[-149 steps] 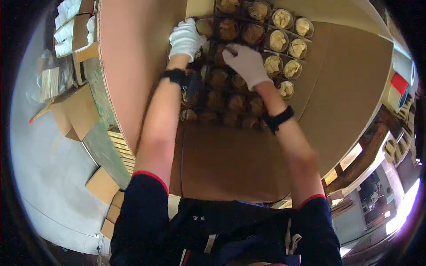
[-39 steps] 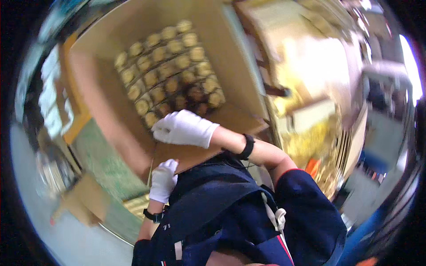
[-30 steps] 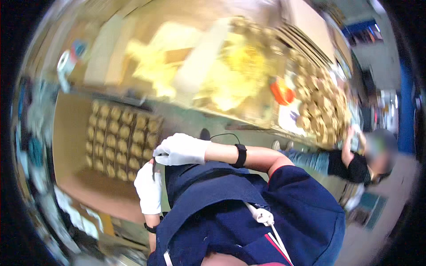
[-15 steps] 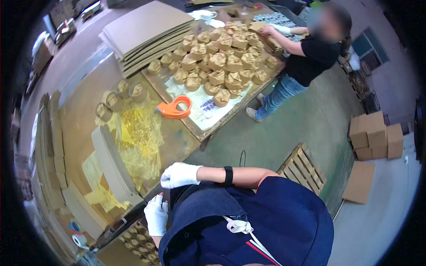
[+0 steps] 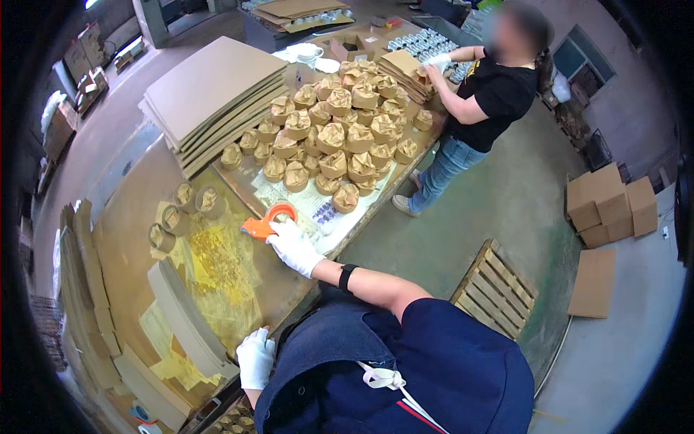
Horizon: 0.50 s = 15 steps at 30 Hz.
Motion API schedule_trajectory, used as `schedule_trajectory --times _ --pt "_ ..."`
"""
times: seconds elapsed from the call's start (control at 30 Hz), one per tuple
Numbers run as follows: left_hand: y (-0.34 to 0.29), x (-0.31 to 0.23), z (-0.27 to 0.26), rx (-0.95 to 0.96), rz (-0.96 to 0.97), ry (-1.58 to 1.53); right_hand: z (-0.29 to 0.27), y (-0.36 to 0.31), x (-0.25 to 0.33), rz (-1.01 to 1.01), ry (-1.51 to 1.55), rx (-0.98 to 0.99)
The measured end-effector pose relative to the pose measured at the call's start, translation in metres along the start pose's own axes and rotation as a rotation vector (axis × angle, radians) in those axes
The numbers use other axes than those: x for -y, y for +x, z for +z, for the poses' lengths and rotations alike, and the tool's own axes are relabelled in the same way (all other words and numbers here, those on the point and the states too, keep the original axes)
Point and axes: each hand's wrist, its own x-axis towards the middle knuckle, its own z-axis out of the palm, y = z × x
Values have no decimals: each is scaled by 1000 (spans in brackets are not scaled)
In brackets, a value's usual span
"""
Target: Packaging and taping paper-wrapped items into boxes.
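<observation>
My right hand (image 5: pixel 295 248), in a white glove, reaches over the near table corner. Its fingers close on the near side of an orange tape dispenser (image 5: pixel 280 212), which lies on the table; the fingertips are partly hidden. My left hand (image 5: pixel 255 359), also gloved in white with a bare fingertip showing, rests by the near table edge. Its fingers are loosely bent and nothing shows in them. Beyond the dispenser stands a heap of round parcels wrapped in brown paper (image 5: pixel 332 137). Curved grey-brown card strips (image 5: pixel 189 315) lie stacked left of my hands.
Large cardboard sheets (image 5: pixel 213 90) are stacked at the far left. Several paper-filled rings (image 5: pixel 168 217) stand beside yellow-stained sheets (image 5: pixel 220 253). Across the table a co-worker (image 5: pixel 499 79) handles brown paper. A wooden pallet (image 5: pixel 495 289) and cardboard boxes (image 5: pixel 603 202) are on the right.
My right hand has gone forward from beside my left hand to the tape dispenser. My left hand stays near the table edge. The view has shifted, and the co-worker's hands have moved over the paper.
</observation>
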Motion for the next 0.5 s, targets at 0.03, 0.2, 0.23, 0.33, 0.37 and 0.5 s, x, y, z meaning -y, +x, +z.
schedule_trajectory --times 0.03,0.2,0.23,0.33,0.37,0.5 --pt "9 -3 0 16 -30 -19 -9 8 -2 5 32 24" --pt "64 -31 -19 21 2 47 -15 11 -42 66 -81 142" --pt "76 -36 -23 24 26 59 -13 11 -53 -45 -156 220" --pt "99 -48 -35 -3 98 57 -13 17 -57 -180 -79 101" --pt "99 -46 -35 1 90 73 -14 21 -55 -189 -59 114" --pt "110 -38 -38 -6 94 66 -32 24 -44 444 514 95"
